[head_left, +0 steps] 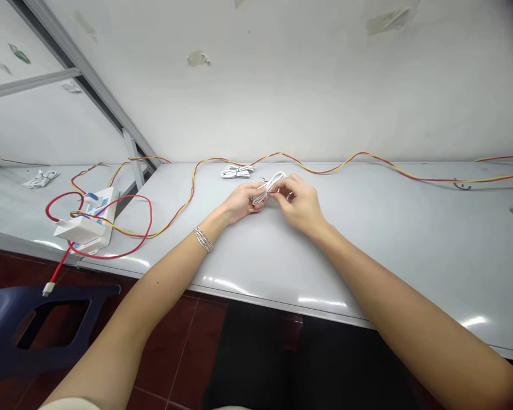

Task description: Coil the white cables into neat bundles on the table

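Observation:
My left hand [243,204] and my right hand [298,202] meet above a pale grey table [367,228], both gripping a coiled white cable [272,187]. The coil stands out between my fingers, with part of it hidden by them. A silver chain bracelet [203,238] circles my left wrist. Just behind my hands lies a second bundled white cable [237,171], not touched by either hand.
A white power strip [85,219] lies at the left, tangled in red and yellow wires [130,228]. A yellow-red twisted wire [325,169] runs along the wall edge. Another white cable bundle [41,179] lies far left. A dark blue plastic chair [34,324] stands below on a red tile floor.

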`<move>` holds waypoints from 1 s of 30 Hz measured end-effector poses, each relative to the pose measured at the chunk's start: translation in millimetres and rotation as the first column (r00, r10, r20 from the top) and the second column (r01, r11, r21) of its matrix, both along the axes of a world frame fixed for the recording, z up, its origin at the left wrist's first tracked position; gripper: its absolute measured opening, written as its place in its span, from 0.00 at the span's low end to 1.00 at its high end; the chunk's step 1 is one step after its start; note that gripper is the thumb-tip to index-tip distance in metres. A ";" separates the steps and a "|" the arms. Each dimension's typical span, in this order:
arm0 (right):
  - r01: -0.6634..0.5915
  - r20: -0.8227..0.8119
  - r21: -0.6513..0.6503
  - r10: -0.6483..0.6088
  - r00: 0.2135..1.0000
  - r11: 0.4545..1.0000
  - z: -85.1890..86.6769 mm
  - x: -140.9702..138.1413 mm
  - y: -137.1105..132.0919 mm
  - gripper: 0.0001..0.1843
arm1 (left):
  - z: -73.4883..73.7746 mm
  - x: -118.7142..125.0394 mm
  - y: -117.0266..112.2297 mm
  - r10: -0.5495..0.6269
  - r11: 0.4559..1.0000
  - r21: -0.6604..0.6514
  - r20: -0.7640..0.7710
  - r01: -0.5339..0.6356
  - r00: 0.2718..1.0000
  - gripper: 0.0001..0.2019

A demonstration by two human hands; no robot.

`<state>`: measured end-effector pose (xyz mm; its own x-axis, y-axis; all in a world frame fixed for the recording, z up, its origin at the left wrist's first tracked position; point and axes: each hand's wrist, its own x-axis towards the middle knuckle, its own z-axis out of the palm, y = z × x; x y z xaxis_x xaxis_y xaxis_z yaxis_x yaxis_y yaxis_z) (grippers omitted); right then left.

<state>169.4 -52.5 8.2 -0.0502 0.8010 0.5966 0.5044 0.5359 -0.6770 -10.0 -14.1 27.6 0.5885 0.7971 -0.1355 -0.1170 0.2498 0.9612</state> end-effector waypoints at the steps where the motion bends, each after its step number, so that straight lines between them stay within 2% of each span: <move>1: -0.014 -0.010 -0.019 0.014 1.000 1.000 -0.2 0.2 0.4 0.04 | -0.3 0.9 -0.2 0.016 1.000 0.015 -0.002 -0.016 1.000 0.09; 8: -0.034 -0.057 -0.101 0.028 0.998 0.994 -1.5 -1.7 -1.5 0.04 | 2.6 7.0 -3.4 0.241 0.959 0.179 -0.112 -0.219 0.964 0.10; 12: -0.026 -0.051 -0.089 0.021 0.998 0.996 -2.0 0.1 -1.2 0.05 | 1.1 9.2 -4.5 0.327 0.918 0.282 -0.150 -0.277 0.933 0.12; 16: 0.050 0.063 -0.026 -0.048 0.997 0.998 -1.1 0.9 -1.5 0.04 | -0.5 11.2 -6.1 0.310 0.923 0.293 -0.175 -0.251 0.934 0.15; 19: 0.094 0.113 0.047 -0.099 0.989 0.994 -0.2 0.2 -2.8 0.04 | -0.1 11.4 -7.0 0.300 0.932 0.266 -0.191 -0.245 0.935 0.13; 22: 0.015 0.121 0.094 -0.027 0.992 0.995 -0.5 0.2 -2.9 0.06 | 1.2 11.2 -7.6 0.235 0.951 0.250 -0.208 -0.181 0.949 0.10; 25: -0.046 0.117 0.058 0.039 0.992 0.997 -2.1 1.1 -1.4 0.09 | 2.5 12.3 -8.0 0.160 0.965 0.241 -0.221 -0.105 0.962 0.12; 30: -0.078 0.087 -0.022 0.080 0.993 0.997 -3.1 1.4 0.6 0.08 | 2.8 16.1 -7.7 0.176 0.969 0.210 -0.202 -0.132 0.963 0.17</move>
